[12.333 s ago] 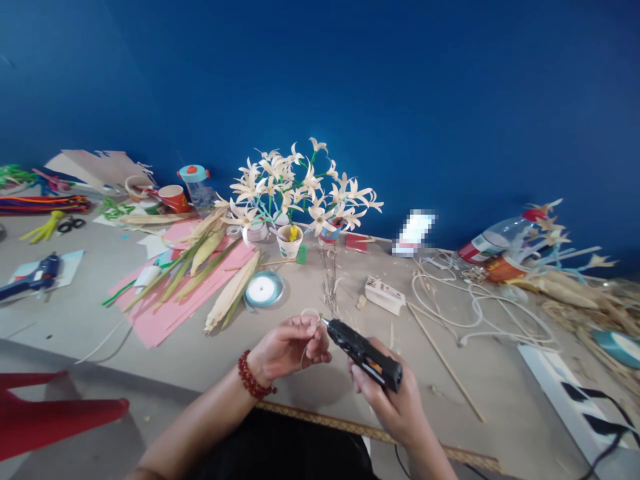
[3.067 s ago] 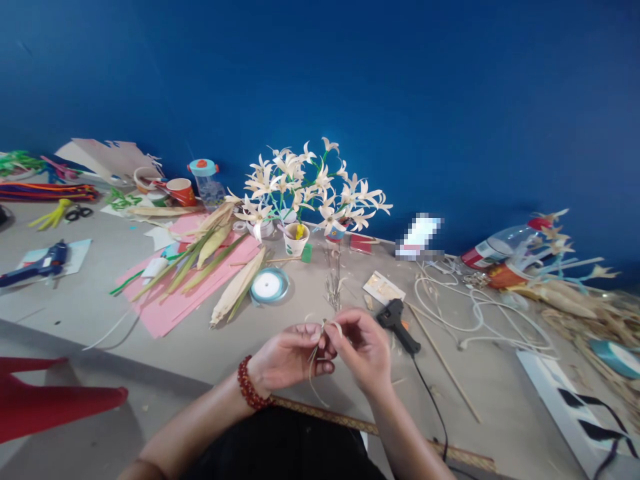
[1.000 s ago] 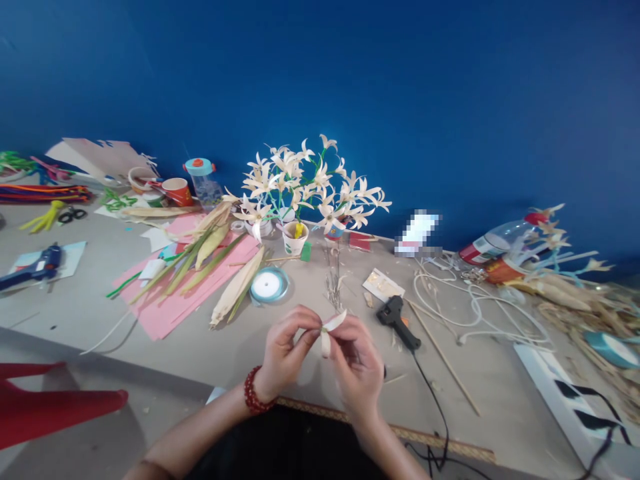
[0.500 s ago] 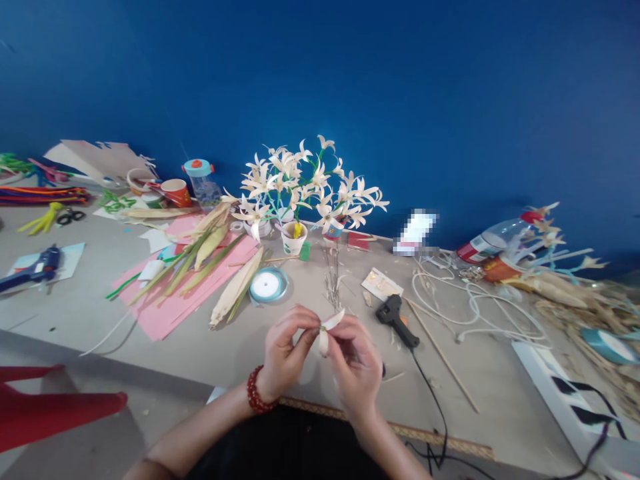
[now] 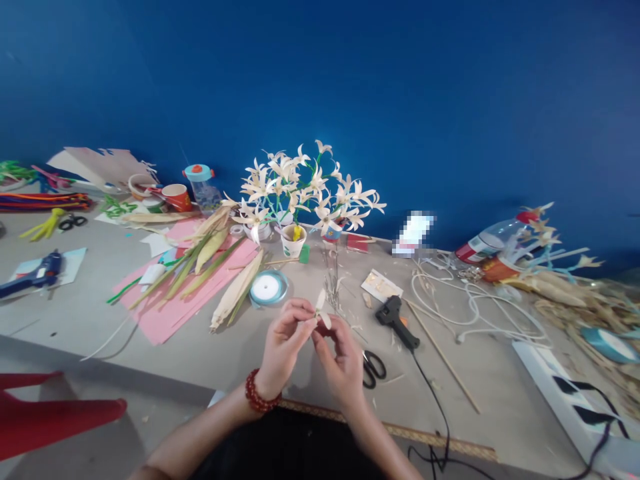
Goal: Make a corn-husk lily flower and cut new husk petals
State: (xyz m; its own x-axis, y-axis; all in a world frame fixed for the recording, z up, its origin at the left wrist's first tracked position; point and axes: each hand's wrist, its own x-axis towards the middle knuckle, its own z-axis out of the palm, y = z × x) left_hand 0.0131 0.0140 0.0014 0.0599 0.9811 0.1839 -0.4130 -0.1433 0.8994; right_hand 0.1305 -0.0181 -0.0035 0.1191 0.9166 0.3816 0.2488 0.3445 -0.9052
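Note:
Between my hands is a small cream flower point(image 5: 321, 301) with narrow petals, apparently of corn husk. My left hand point(image 5: 281, 350), a red bead bracelet point(image 5: 262, 391) at its wrist, pinches the flower's base between thumb and fingers. My right hand point(image 5: 344, 367) has its fingers curled at the lower petal, thumb close to my left fingertips; its exact contact is partly hidden. Black-handled scissors point(image 5: 374, 369) lie just right of my right hand, their blades out of sight. A black glue gun point(image 5: 397, 321) rests farther right.
Finished cream flowers point(image 5: 315, 183) stand in cups at the back. Corn husks point(image 5: 237, 290) lie over pink paper point(image 5: 163, 323) at left, near a blue ribbon spool point(image 5: 267, 287). White cables point(image 5: 480, 303), a power strip point(image 5: 555, 407) and a thin stick point(image 5: 445, 360) occupy the right.
Both hands have shifted slightly left with the flower, whose petals have turned more upright and spread. The scissors beside my right hand have come into fuller view.

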